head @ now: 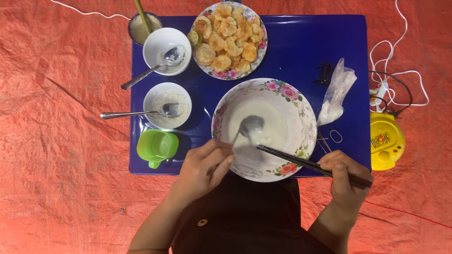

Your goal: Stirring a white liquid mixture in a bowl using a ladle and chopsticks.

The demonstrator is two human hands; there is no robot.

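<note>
Holding a metal spoon [247, 128] in my left hand [203, 165], grip pinched round the handle so the bowl of it sits down in the white batter, while my right hand [343, 178] has its grip pressed together on a pair of dark chopsticks [310, 164] angled in over the rim. Both tools point into the big flower-patterned ceramic bowl [301, 110], which sits at the near edge of the blue plastic desk [306, 47], right in front of me, so both hands reach it without stretching.

Further out, on my left: a small green plastic cup [157, 146], then two small white bowls of pale powder, the nearer one [160, 96] and the farther one [160, 40], each with its own spoon parked in it. Behind the big bowl is a floral plate of golden fried slices [230, 37], out of the splash zone I guess. A crumpled clear plastic bag [336, 89] lies to the right, and a yellow gadget with white cables [386, 141] sits off the desk on the orange tarp [61, 141].

Can't really tell what the powders are, and the small cup [141, 27] at the top edge with a stick in it is cut off.
</note>
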